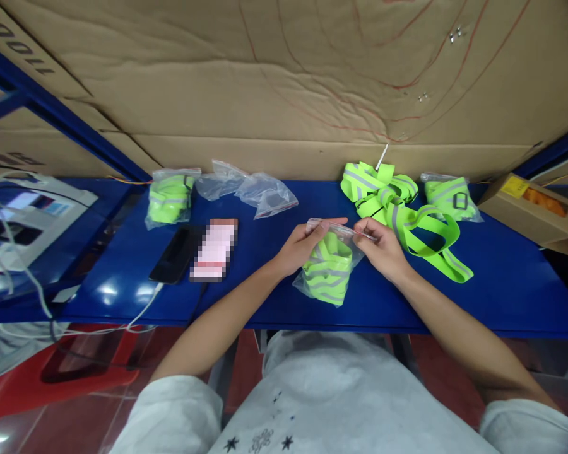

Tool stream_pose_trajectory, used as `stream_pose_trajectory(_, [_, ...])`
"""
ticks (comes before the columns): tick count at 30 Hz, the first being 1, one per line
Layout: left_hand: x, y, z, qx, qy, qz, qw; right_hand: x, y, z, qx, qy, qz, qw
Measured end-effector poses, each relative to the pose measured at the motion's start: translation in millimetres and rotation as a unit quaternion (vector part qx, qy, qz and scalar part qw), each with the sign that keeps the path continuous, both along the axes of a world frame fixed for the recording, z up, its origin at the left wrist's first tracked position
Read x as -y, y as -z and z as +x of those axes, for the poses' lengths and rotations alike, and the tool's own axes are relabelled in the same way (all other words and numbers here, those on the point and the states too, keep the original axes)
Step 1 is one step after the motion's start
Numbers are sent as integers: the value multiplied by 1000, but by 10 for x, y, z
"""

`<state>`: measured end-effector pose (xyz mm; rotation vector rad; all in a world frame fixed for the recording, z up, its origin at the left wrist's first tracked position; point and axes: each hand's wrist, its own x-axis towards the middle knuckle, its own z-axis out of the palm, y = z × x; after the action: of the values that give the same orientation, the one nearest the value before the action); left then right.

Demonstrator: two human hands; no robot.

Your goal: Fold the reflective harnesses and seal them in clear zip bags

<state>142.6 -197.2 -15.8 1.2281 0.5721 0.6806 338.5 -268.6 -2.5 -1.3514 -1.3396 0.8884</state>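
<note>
Both the left hand [299,247] and the right hand [383,247] pinch the bag [329,271] by its top edge; the bag runs lengthwise toward the person, no label readable.

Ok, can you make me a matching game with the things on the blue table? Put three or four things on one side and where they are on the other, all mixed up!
Things:
1. clear plastic bag stuffed with a neon yellow strap
2. black flat phone
3. brown cardboard box with an orange window
4. empty crumpled clear plastic bags

Places:
A. far right end of the blue table
B. at the back, left of the middle
C. between the left hand and the right hand
D. left of the pink blurred card

Pairs: 1-C, 2-D, 3-A, 4-B
</note>
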Motion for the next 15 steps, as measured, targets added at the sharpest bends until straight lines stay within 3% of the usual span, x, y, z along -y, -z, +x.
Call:
stream_pose_trajectory(11, [5,27,-7,-50,-6,54,997,-10,33,15,2,-22,-17,1000])
stream_pose_trajectory(15, [7,42,-2,-48,-1,35,998,-26,71,13,3,-34,-24,999])
